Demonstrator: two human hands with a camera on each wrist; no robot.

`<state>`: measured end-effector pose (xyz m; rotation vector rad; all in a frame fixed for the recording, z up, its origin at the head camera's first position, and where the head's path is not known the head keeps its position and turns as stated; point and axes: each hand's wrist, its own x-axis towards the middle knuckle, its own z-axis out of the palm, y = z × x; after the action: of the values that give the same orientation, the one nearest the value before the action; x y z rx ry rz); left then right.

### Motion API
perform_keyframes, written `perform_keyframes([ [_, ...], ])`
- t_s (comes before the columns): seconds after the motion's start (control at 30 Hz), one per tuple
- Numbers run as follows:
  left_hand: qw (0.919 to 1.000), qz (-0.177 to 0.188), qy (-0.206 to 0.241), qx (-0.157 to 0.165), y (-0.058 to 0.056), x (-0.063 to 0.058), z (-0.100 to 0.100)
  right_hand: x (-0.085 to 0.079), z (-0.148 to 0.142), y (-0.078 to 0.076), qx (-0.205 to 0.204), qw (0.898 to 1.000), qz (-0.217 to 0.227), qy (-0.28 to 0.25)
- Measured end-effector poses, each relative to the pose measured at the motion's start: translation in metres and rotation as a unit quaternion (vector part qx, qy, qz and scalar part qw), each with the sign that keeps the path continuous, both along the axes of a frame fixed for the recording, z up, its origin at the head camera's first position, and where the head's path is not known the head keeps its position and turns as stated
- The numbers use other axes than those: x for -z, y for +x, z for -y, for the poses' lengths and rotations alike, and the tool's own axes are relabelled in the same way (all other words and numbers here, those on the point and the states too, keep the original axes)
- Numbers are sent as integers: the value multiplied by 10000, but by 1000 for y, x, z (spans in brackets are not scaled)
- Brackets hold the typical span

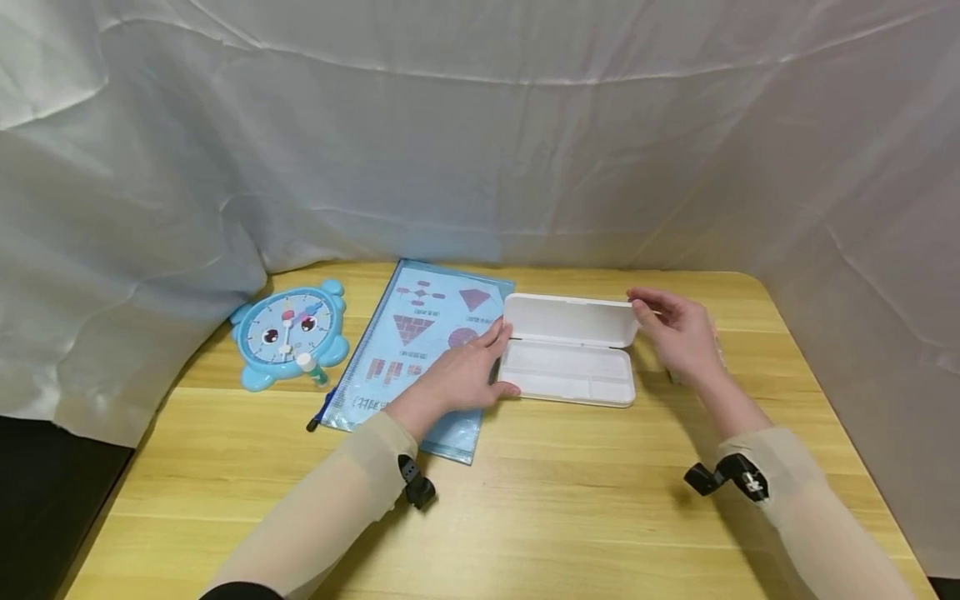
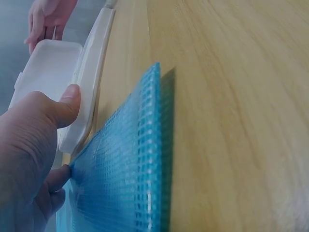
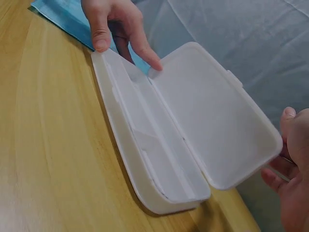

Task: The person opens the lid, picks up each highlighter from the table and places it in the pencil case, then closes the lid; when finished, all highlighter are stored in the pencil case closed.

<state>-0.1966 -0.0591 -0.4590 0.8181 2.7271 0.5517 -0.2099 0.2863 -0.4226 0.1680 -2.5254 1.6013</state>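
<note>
Sleeved forearms frame the head view, reaching across a wooden table [image 1: 525, 500] to an open white case [image 1: 567, 360] lying between the two hands. The left hand [image 1: 461, 375] grips the case's left end, thumb at the front edge and fingers at the hinge; the right hand [image 1: 678, 333] holds the raised lid's right edge. A blue folder [image 1: 420, 350] lies under the left hand, a blue clock [image 1: 288, 333] further left.

The left wrist view shows the thumb [image 2: 67, 104] pressed on the case rim [image 2: 89, 92] and the folder's mesh weave [image 2: 125, 164], unseen from above.

The right wrist view alone reveals the case's divided tray [image 3: 149, 145], with the right fingers [image 3: 289, 164] curled behind the lid.
</note>
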Motion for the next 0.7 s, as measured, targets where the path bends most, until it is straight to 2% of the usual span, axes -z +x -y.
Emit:
perform_keyframes([
  [0.27, 10000, -26, 77, 5, 0, 1, 1, -6, -18, 16, -23, 9984, -474, -309],
  [0.7, 9997, 40, 193, 166, -2, -3, 3, -18, -40, 43, 251, 9994, -241, 72],
])
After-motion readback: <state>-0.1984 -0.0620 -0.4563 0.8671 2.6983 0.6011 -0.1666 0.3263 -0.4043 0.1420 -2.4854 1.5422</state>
